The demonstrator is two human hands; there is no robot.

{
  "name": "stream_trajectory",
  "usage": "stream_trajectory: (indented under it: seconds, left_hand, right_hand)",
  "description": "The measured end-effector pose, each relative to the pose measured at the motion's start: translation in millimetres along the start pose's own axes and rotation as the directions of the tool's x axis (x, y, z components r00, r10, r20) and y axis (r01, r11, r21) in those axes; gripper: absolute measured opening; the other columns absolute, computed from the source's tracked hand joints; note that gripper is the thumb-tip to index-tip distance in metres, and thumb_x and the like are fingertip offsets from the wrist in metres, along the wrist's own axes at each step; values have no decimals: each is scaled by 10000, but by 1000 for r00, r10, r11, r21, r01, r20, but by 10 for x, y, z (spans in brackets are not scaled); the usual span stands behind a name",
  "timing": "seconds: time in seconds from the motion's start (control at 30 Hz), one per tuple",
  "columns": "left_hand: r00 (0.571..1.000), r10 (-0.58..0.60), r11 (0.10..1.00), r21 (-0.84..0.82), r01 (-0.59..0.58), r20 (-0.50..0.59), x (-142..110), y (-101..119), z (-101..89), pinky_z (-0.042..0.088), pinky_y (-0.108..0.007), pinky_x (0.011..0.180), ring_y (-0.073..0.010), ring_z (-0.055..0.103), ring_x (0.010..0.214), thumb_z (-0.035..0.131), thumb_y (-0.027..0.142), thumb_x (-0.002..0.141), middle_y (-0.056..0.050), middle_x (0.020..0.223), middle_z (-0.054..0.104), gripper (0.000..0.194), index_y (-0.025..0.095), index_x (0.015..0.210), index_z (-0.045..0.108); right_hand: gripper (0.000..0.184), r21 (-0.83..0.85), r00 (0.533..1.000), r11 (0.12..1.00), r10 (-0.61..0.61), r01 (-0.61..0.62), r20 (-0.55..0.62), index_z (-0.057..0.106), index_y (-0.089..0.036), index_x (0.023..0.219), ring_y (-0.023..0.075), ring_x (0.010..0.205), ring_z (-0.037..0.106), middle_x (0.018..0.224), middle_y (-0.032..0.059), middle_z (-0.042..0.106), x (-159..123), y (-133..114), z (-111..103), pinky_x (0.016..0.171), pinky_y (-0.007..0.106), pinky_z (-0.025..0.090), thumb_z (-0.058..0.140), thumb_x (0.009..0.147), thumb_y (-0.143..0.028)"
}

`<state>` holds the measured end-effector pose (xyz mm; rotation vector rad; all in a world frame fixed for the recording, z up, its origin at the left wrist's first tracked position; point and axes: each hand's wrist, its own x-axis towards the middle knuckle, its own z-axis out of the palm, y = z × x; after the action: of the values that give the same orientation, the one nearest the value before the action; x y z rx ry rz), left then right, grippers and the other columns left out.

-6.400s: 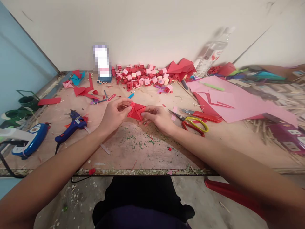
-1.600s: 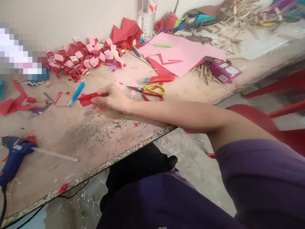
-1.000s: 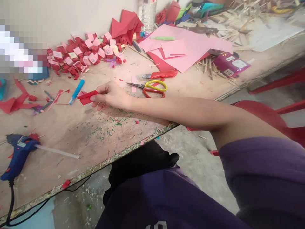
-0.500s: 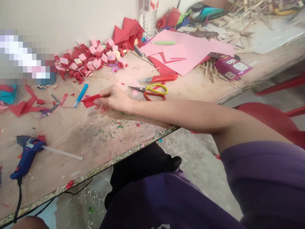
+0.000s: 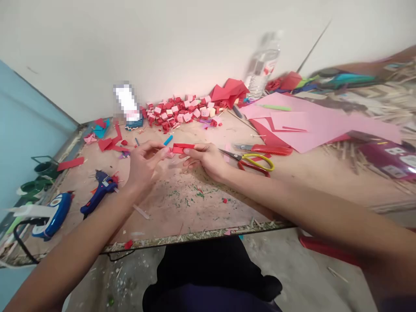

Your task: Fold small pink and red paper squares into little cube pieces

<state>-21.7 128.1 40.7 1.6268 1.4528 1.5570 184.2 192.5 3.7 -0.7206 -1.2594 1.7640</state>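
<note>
A small folded red paper strip (image 5: pixel 180 147) with a pink end is held above the table. My right hand (image 5: pixel 208 159) pinches its right part between thumb and fingers. At the pink end my left hand (image 5: pixel 143 162) has thumb and index finger drawn together on the paper. Just behind the strip lies a blue pen-like stick (image 5: pixel 168 140). Scissors (image 5: pixel 248 160) with one yellow and one red handle rest right of my right hand, beside a red utility knife (image 5: pixel 266 149). A blue glue gun (image 5: pixel 100 190) lies left of my left forearm.
Along the wall sits a heap of small red and pink folded paper pieces (image 5: pixel 182 112). Pink paper sheets (image 5: pixel 302 123), a plastic bottle (image 5: pixel 264 65) and wood sticks are at the right. A blue-and-white device (image 5: pixel 53 214) stands at the left, by the table's front edge (image 5: pixel 195 238).
My left hand has come into view and met the pink end of the folded strip. My right hand still holds the strip. The view has swung left and shows more wall.
</note>
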Motion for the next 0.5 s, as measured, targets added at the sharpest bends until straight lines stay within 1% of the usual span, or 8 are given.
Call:
stream_trajectory:
  seconds: [0.07, 0.13, 0.23, 0.3, 0.4, 0.5]
  left_hand:
    - [999, -36, 999, -20, 37, 17, -66, -57, 67, 597, -295, 716, -175, 719, 737, 858, 325, 837, -32, 827, 793, 131, 209, 862, 802]
    - [997, -68, 996, -51, 70, 35, -103, -97, 130, 593, -292, 720, -171, 713, 744, 866, 347, 814, -36, 862, 807, 158, 207, 855, 804]
    - [993, -110, 986, -119, 113, 33, -105, -131, 177, 581, -282, 707, -161, 693, 737, 905, 346, 745, -18, 852, 784, 213, 208, 827, 766]
    - [992, -112, 982, -148, 119, 50, -96, -136, 180, 579, -283, 710, -159, 686, 737, 898, 338, 740, -11, 845, 765, 206, 210, 814, 754]
    - [993, -101, 983, -146, 109, 64, -92, -125, 169, 571, -291, 696, -161, 677, 719, 877, 349, 753, -9, 824, 750, 183, 218, 795, 756]
    - [989, -125, 979, -153, 136, 78, -87, -127, 163, 548, -286, 670, -160, 665, 700, 886, 366, 737, -7, 791, 745, 199, 218, 774, 759]
  right_hand:
    - [338, -25, 1000, 1000, -2, 2, 3, 875, -147, 916, 154, 682, 767, 983, 130, 860, 2, 6, -5, 563, 219, 595, 994, 754, -419]
    - [336, -44, 1000, 999, -8, 8, -7, 876, -147, 915, 163, 705, 776, 993, 136, 860, -1, 9, -5, 580, 231, 600, 980, 775, -433]
    - [333, -57, 1000, 998, -13, 12, -7, 878, -147, 909, 164, 708, 775, 1033, 150, 860, -9, 6, -2, 578, 241, 596, 976, 782, -438]
    - [320, -71, 1000, 997, -11, 11, -3, 881, -158, 911, 172, 719, 776, 1061, 151, 860, -14, 1, 1, 576, 252, 602, 974, 783, -437]
    - [297, -104, 1000, 995, -12, 11, -5, 884, -176, 918, 182, 746, 780, 1096, 144, 859, -19, -6, 3, 590, 272, 617, 957, 801, -439]
    - [301, -127, 1000, 992, -6, 6, -4, 890, -179, 938, 175, 740, 777, 1081, 140, 857, -21, -11, 7, 591, 269, 608, 949, 803, -442]
